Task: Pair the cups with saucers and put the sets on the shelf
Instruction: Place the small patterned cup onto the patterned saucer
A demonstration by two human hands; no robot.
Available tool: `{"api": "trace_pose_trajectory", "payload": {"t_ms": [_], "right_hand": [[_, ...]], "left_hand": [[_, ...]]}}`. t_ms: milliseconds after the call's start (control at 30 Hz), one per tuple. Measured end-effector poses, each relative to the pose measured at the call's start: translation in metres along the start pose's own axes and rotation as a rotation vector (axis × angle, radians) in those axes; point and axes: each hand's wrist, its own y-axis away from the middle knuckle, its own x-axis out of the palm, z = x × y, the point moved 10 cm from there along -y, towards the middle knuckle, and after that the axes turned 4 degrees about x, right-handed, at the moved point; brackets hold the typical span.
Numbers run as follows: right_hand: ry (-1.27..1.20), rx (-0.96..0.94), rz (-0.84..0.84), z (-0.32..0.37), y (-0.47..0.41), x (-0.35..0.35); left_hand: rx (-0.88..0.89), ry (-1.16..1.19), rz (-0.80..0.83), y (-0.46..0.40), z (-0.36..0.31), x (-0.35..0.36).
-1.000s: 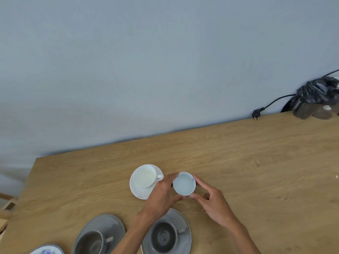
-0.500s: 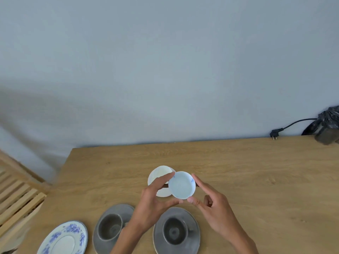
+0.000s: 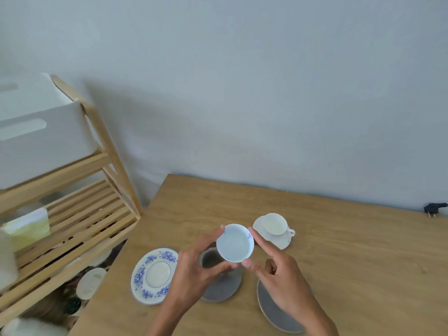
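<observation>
Small white cup (image 3: 234, 243) with faint blue marks at the rim, held above the table (image 3: 339, 251) between both hands, mouth facing the camera. Left hand (image 3: 194, 270) — thumb and fingers curled around the cup's left and lower edge, pinching it. Right hand (image 3: 281, 270) — index finger laid along the cup's right edge and thumb tip touching its underside, remaining fingers folded in.

Blue-patterned saucer (image 3: 154, 275) lying bare on the table, just left of the left hand. Grey cup (image 3: 210, 259) on a grey saucer (image 3: 221, 287), directly beneath the held cup and partly hidden by the left hand. Second grey saucer (image 3: 274, 311) under the right hand; anything standing on it hidden by the hand. White cup (image 3: 275, 224) with handle to the right, seated on a white saucer (image 3: 278, 240), just beyond the right hand's index finger.

Wooden slatted shelf (image 3: 80, 214) at the table's left end, carrying a white box (image 3: 43, 132) on the upper tier, with blurred pale items on the lower tiers. Black plug (image 3: 434, 209) at the table's far right edge, against the wall.
</observation>
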Motion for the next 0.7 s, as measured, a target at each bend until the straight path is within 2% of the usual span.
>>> {"api": "trace_pose_trajectory", "payload": {"t_ms": [200,400,700], "right_hand": [[-0.101,-0.005,0.139,0.025,0.003,0.095],[-0.214,0.006,0.210,0.042,0.003,0.168],[-0.221,0.077,0.204,0.032,-0.003,0.231]], "left_hand": [[-0.069,-0.001,-0.101,0.045,0.029,-0.081],[-0.099,-0.020,-0.180,0.076,0.058,-0.146],[-0.164,0.003,-0.131,0.088,0.110,-0.185]]}}
